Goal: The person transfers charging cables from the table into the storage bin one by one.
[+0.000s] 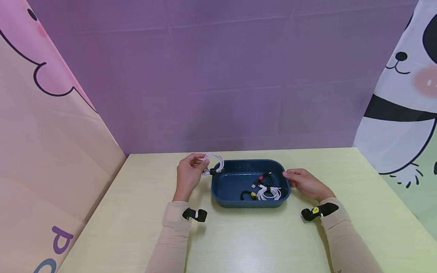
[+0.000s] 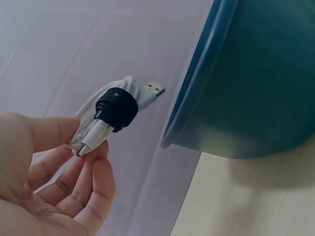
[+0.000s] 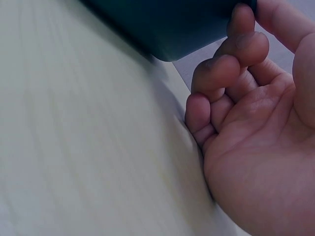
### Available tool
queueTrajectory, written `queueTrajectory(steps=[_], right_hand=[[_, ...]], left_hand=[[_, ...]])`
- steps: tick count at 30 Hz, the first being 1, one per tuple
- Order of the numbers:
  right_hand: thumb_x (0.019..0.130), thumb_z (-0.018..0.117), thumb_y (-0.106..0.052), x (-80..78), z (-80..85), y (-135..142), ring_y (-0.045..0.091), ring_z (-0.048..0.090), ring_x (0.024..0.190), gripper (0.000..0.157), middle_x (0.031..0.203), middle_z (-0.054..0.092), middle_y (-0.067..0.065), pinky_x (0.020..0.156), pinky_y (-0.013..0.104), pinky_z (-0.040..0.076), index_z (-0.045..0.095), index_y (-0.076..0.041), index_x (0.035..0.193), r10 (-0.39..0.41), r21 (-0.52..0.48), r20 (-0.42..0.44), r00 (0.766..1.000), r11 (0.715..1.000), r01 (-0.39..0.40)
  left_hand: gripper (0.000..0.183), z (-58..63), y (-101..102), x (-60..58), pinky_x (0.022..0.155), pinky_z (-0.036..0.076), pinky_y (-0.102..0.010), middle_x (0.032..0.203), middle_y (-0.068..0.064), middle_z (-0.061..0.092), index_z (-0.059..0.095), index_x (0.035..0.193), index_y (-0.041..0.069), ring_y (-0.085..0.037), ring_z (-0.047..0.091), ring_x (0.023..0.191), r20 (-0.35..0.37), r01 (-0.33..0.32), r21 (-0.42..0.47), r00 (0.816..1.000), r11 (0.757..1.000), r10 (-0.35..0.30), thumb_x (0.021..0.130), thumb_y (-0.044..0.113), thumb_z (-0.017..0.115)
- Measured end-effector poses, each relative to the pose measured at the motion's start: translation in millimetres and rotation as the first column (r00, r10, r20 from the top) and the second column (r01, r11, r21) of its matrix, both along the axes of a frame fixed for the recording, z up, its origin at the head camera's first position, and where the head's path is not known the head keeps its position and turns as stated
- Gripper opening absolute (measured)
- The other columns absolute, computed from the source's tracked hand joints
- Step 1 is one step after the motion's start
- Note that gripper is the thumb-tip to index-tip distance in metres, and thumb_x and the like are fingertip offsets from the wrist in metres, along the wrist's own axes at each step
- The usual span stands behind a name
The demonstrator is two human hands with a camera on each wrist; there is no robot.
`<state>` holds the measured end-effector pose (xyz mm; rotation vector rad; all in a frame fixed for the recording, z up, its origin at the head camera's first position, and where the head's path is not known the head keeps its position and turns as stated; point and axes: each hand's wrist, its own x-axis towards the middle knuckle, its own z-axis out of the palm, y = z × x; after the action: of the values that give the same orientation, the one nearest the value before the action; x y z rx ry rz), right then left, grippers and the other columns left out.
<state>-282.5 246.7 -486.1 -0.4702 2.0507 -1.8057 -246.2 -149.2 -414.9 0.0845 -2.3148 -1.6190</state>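
Observation:
My left hand (image 1: 189,175) pinches a coiled white USB cable (image 1: 222,163) between thumb and fingers, over the left end of a dark blue plastic basin (image 1: 250,204). In the left wrist view a black strap (image 2: 117,109) binds the coil, and its USB plug (image 2: 152,90) points toward the basin's side. At the opposite end, my right hand (image 1: 308,184) pinches the basin's rim with thumb and fingertips. In the right wrist view its other fingers curl below the rim, the little finger side close to the table.
Inside the basin, toward the right, lie a white coiled cable (image 1: 268,194), a black cable with a red part (image 1: 268,178) and a black cable with a yellow part (image 1: 253,195). The pale wooden table (image 1: 252,242) ends at a purple backdrop (image 1: 239,94); printed sheets flank it.

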Motion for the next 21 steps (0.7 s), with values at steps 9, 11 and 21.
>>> queueTrajectory(steps=[9,11,21], right_hand=[[0.109,0.049,-0.020,-0.4,0.4,-0.1,0.008,0.048,0.072,0.036,0.069,0.046,-0.010,0.073,0.024,0.040,0.062,-0.020,0.075,-0.010,0.004,0.005,1.000,1.000,0.010],[0.109,0.049,-0.020,-0.1,0.7,-0.2,0.008,0.048,0.072,0.036,0.069,0.046,-0.009,0.074,0.025,0.040,0.062,-0.020,0.075,-0.006,0.004,0.002,1.000,1.000,0.006],[0.109,0.049,-0.018,0.9,1.3,-2.4,0.008,0.048,0.072,0.035,0.069,0.046,-0.009,0.073,0.025,0.040,0.061,-0.019,0.076,-0.001,-0.005,-0.003,1.000,1.000,0.001]], left_hand=[[0.021,-3.3,2.0,-1.4,0.065,0.054,-0.022,0.096,-0.016,0.075,0.076,0.112,0.006,-0.016,0.069,0.074,-0.021,0.038,-0.019,0.999,0.999,-0.038,0.092,0.012,0.076],[0.020,-4.3,2.7,-1.6,0.065,0.054,-0.022,0.095,-0.015,0.075,0.076,0.112,0.005,-0.014,0.068,0.074,-0.024,0.045,-0.023,0.999,0.999,-0.046,0.092,0.011,0.075],[0.021,-4.4,6.8,0.9,0.064,0.053,-0.025,0.095,-0.013,0.075,0.076,0.112,0.007,-0.017,0.069,0.074,0.015,0.072,-0.064,0.997,0.995,-0.071,0.092,0.010,0.075]])
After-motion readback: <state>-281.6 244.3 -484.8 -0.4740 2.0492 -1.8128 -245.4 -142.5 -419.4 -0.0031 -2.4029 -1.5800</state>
